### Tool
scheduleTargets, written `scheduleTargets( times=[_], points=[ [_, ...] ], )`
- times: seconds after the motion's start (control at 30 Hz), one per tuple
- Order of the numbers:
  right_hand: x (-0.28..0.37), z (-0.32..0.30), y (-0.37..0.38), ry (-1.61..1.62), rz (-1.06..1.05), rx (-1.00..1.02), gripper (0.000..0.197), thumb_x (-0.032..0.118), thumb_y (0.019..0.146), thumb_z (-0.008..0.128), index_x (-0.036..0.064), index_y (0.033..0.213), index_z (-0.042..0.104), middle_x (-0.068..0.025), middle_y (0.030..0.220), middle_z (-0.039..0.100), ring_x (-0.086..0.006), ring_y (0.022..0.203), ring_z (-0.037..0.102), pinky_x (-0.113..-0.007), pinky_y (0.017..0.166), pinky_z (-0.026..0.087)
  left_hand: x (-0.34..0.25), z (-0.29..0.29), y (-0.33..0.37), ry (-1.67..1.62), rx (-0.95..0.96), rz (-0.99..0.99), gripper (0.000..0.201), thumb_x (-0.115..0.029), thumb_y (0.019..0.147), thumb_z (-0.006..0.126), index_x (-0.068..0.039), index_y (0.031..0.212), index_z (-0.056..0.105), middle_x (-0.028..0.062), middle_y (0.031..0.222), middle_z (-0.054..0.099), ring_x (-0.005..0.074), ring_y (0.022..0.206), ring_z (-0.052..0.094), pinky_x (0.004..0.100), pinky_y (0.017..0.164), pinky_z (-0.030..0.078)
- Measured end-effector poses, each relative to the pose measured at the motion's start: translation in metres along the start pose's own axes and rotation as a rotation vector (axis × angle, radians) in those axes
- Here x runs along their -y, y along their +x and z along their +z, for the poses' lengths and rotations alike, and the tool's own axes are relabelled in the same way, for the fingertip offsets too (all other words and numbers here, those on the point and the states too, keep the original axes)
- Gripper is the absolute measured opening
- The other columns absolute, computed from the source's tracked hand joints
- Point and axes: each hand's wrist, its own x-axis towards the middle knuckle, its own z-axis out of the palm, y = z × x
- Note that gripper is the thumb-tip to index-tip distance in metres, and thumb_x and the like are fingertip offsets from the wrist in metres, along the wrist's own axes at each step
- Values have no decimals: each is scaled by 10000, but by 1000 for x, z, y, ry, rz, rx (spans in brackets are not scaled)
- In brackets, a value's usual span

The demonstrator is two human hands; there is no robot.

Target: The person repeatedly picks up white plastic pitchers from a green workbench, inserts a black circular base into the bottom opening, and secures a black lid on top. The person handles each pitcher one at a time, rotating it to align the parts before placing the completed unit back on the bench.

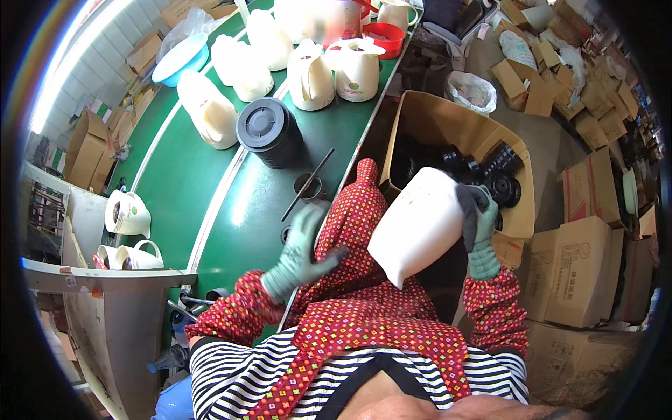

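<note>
My right hand [481,227], in a grey-green glove with dark fingertips, grips a white plastic jug [416,224]. The jug is tilted over my lap, its pointed spout toward me; the gripped part is partly hidden by the fingers. My left hand [299,255], gloved too and slightly blurred, is held at the green table's edge with fingers apart and nothing in it. Just beyond it a dark rod [308,185] lies across a small black cup-like part [309,186]. Farther off stands a stack of black round lids [269,136].
Several white jugs [308,77] and a red ring-shaped part [383,38] stand on the green table [168,175]. An open carton [514,210] of black parts is at my right. Cardboard boxes [574,273] pile up beyond. More jugs [127,213] sit at left.
</note>
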Motion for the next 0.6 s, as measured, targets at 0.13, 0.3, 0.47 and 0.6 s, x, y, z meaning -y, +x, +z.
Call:
scheduleTargets(
  times=[0.13, 0.3, 0.47, 0.6],
  points=[
    [22, 35, -1, -462, -151, 322, 290, 296, 798, 879, 47, 894, 765, -123, 887, 665, -293, 868, 670, -412, 776, 551, 92, 2, 13, 433, 139, -418, 1104, -389, 820, 864, -87, 1664, 220, 286, 1542, 422, 482, 1352, 507, 526, 1147, 443],
    [36, 59, -22, -676, -267, 500, 333, 428, 874, 793, 110, 969, 766, -153, 1038, 590, -342, 1019, 597, -477, 856, 513, 151, 5, 32, 252, 325, -446, 1038, -324, 872, 803, -236, 1694, 175, 230, 1354, 644, 412, 1156, 689, 495, 961, 574],
    [46, 27, -5, -413, -314, 657, 338, 282, 923, 731, 118, 1216, 764, -169, 1081, 593, -361, 1036, 584, -468, 896, 479, 152, 21, 49, -435, 111, -721, 550, 43, 971, 643, -36, 1511, 573, 32, 1232, 735, 74, 831, 616, 229, 696, 499],
    [29, 26, 25, -142, -172, 803, 328, 217, 920, 723, 89, 1220, 758, -196, 1140, 634, -395, 1041, 629, -461, 876, 512, 74, -13, 97, -608, 148, -750, 485, -81, 1004, 674, -46, 1483, 604, -37, 848, 632, 36, 633, 530, 194, 522, 394]
  ],
)
